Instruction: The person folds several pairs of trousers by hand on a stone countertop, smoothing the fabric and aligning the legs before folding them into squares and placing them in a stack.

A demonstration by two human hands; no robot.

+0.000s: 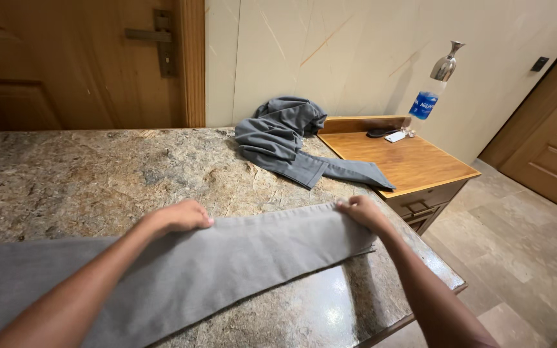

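Now both hands, L point(178, 218) flat & R point(362, 211) w/ pinching grip, on grey trousers point(227, 264) atop granite counter point(85, 174).

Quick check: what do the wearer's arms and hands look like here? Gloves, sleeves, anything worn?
Both forearms are bare, with no sleeves in view. The left hand and right hand have no gloves. No watch, bracelet or ring shows on either; wrists look plain. Upper arms are out of frame.

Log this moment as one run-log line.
left hand: flat on grey trousers | right hand: pinching trouser hem | surface: stone counter | nearby: crumpled grey garment
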